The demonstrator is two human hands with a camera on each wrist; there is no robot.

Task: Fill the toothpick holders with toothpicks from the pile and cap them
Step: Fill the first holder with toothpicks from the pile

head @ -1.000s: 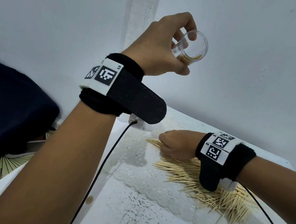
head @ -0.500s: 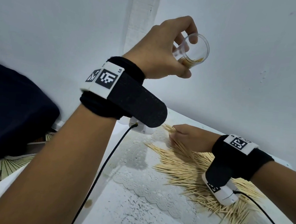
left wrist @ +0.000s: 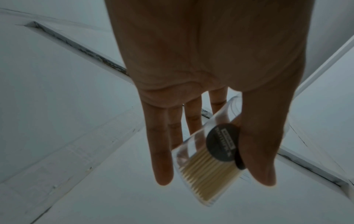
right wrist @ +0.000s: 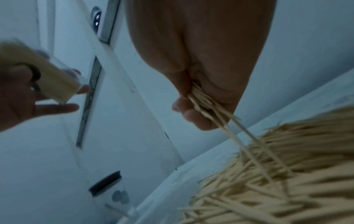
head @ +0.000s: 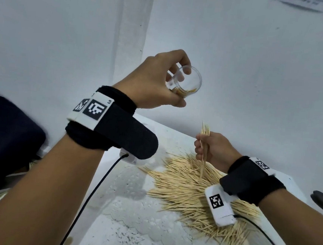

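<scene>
My left hand (head: 160,82) is raised and grips a clear toothpick holder (head: 188,82), its open mouth tilted toward me, with toothpicks lying inside. In the left wrist view the holder (left wrist: 208,163) sits between fingers and thumb, and a round black label (left wrist: 222,142) shows on its side. My right hand (head: 211,149) is lifted just above the toothpick pile (head: 195,190) and pinches a small bundle of toothpicks (head: 205,138) that stands nearly upright. The right wrist view shows the bundle (right wrist: 210,109) trailing down toward the pile (right wrist: 277,181).
The pile lies on a white table with a lace-patterned cover (head: 128,208). A dark round object (head: 322,201) sits at the table's right edge. A capped clear holder (right wrist: 109,188) appears in the right wrist view. White walls stand behind; a dark cloth (head: 3,142) is at left.
My right hand has risen off the pile with a pinched bundle of toothpicks, turning it upright. The left hand holding the holder has dropped slightly lower in view.
</scene>
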